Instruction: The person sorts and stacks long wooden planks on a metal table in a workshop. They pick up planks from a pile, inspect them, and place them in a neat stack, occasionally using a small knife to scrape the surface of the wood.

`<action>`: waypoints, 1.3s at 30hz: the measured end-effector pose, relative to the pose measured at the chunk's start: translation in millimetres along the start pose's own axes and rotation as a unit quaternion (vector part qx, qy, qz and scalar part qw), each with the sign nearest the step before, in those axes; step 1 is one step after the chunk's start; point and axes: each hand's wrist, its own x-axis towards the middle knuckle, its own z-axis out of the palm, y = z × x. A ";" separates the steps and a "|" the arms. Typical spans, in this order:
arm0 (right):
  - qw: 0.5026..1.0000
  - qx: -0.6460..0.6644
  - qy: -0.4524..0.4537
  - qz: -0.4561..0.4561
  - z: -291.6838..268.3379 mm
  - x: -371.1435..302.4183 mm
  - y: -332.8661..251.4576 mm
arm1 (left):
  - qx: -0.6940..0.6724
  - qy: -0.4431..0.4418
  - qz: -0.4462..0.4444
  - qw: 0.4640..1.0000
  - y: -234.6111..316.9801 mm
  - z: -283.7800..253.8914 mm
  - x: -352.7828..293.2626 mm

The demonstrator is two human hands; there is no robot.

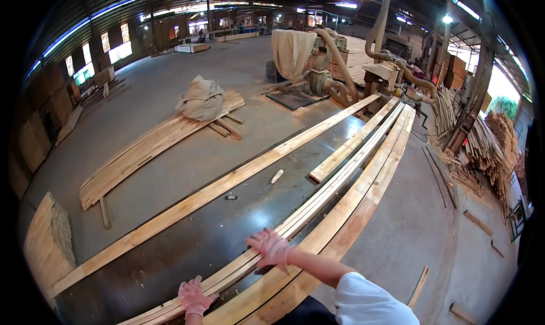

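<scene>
Both my hands wear pale pinkish gloves and lie on a bundle of long, narrow wooden strips running up the dark metal table. My left hand rests on the strips near the lower edge, thumb and fingers spread. Farther along, my right hand lies across the same strips, fingers apart and reaching over their left edge. My right forearm passes above two wider boards on the near side. A shorter board lies left of the strips' far part. The undersides of my fingers are hidden.
A long board lines the table's left edge. On the dark tabletop lie a light-handled tool and a small black object. A machine with hoses stands at the far end. Stacked planks lie left.
</scene>
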 end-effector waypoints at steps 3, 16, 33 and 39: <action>0.997 -0.038 0.009 0.062 6.2 -21.0 34.2 | -0.010 -0.021 -0.003 1.000 4.6 -11.9 0.1; 0.992 -0.093 0.008 0.090 14.9 -20.7 35.7 | -0.008 0.041 0.000 0.999 4.4 -20.1 -6.0; 0.995 -0.057 -0.016 0.082 -22.1 -41.2 93.0 | -0.017 -0.008 -0.009 1.000 5.1 -10.5 -2.9; 0.992 -0.048 0.043 0.106 -11.9 -79.2 176.2 | -0.155 -0.173 0.037 0.972 16.9 -93.7 -14.8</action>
